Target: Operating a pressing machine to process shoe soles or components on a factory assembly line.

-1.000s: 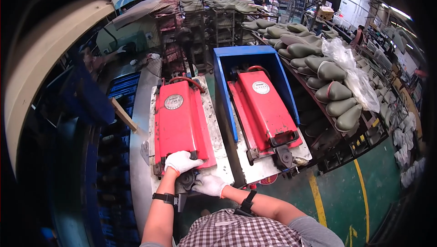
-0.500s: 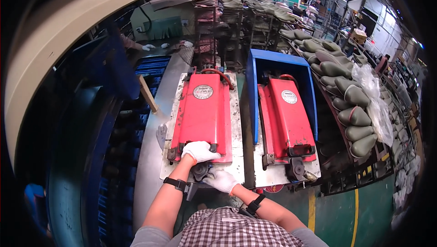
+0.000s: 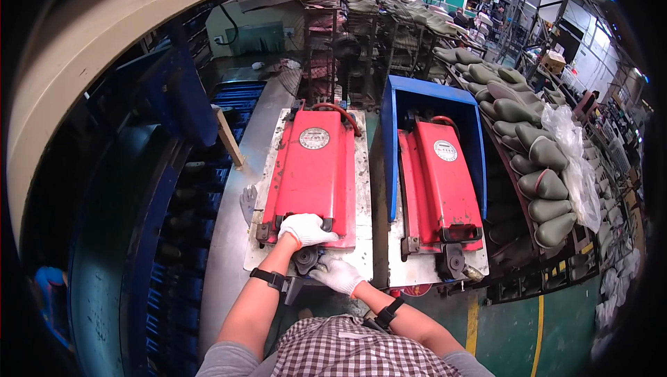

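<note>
I've got the left hand (image 3: 306, 230) in its white glove clasped over the black handle (image 3: 326, 224) at the near end of the red cover (image 3: 310, 176). Right hand (image 3: 338, 275) is just below, fingers bent toward the round black knob (image 3: 304, 259); whether they're gripping it or only touching, I can't tell from up here. To work this well, I'd say keep the left palm firm and square on the handle, let the right fingertips do the fine work at the knob, and mind the pinch at the cover's front edge. The cover sits on a pale plate (image 3: 360, 196), square in front of me, with the metal bench (image 3: 226, 266) along its left. Over to the right, a second red cover (image 3: 445, 179) under a blue hood (image 3: 431, 84); farther right, grey-green boots (image 3: 552, 230) crowd a rack beside crumpled plastic (image 3: 585, 189).
</note>
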A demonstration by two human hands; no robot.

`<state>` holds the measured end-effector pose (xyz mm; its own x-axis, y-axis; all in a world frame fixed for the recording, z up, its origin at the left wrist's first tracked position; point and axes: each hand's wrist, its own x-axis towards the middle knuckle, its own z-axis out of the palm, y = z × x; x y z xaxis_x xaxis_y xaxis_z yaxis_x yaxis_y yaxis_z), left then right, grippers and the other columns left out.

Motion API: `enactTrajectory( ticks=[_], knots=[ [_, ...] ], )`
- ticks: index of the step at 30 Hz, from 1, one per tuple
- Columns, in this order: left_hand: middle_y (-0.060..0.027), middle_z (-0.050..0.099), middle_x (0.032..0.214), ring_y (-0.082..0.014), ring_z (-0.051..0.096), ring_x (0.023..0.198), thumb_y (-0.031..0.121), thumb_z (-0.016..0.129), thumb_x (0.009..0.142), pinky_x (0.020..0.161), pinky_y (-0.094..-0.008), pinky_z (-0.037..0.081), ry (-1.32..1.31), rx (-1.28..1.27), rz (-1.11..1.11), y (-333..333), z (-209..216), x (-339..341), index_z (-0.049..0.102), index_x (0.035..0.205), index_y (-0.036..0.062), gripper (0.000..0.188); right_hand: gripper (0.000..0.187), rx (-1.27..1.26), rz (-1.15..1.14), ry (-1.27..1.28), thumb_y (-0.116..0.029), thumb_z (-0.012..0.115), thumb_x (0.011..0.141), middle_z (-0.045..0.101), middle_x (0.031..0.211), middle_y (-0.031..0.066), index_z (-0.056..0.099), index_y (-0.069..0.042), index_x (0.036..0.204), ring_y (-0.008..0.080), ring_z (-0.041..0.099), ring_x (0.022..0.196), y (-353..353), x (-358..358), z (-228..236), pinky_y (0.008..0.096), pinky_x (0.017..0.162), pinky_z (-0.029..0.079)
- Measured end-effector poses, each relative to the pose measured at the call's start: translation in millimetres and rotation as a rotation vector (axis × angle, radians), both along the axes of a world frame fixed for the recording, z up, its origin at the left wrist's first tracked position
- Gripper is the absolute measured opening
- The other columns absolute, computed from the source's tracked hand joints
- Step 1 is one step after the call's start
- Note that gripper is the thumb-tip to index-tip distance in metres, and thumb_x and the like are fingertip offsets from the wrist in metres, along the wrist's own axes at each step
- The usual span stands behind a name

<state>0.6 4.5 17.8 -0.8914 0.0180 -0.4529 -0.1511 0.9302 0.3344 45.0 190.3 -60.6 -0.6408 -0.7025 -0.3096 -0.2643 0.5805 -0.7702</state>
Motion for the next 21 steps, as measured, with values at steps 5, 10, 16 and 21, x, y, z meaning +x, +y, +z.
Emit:
enactTrajectory(
  ticks=[5,10,16,21],
  knots=[
    [-0.0204,0.077,0.105,-0.0342,0.075,0.099,0.077,0.066,0.075,0.09,-0.0422,0.056,0.002,0.001,0.003,1,1,0,0.08,0.1,0.0052,0.077,0.047,0.007,0.001,-0.004,-0.043,0.07,0.093,0.073,0.103,0.0211,0.068,-0.002,0.117,0.0364,0.071,0.1,-1,-1,-10,0.042,0.089,0.055],
    [-0.0205,0.077,0.105,-0.0343,0.075,0.099,0.077,0.066,0.075,0.089,-0.0425,0.056,0.001,0.003,0.001,0,-1,0,0.08,0.1,0.0048,0.077,0.047,0.013,0.005,-0.01,-0.042,0.07,0.093,0.072,0.101,0.0205,0.068,-0.001,0.115,0.0361,0.071,0.098,-1,-1,-6,0.0415,0.088,0.054],
    [-0.0202,0.077,0.103,-0.0346,0.075,0.098,0.077,0.065,0.075,0.089,-0.0426,0.056,0.013,0.003,0.001,0,0,1,0.08,0.099,0.0048,0.077,0.047,-0.008,-0.004,0.017,-0.043,0.07,0.094,0.072,0.098,0.02,0.068,0.0,0.113,0.0358,0.071,0.097,-1,0,-8,0.0417,0.088,0.054],
    [-0.0205,0.077,0.104,-0.0346,0.075,0.099,0.077,0.065,0.075,0.09,-0.0425,0.056,0.009,-0.008,-0.002,1,2,1,0.081,0.1,0.0055,0.078,0.047,-0.009,0.012,0.015,-0.043,0.07,0.094,0.072,0.099,0.0201,0.068,0.0,0.114,0.0355,0.071,0.098,0,-2,-8,0.0414,0.088,0.055]
  ],
)
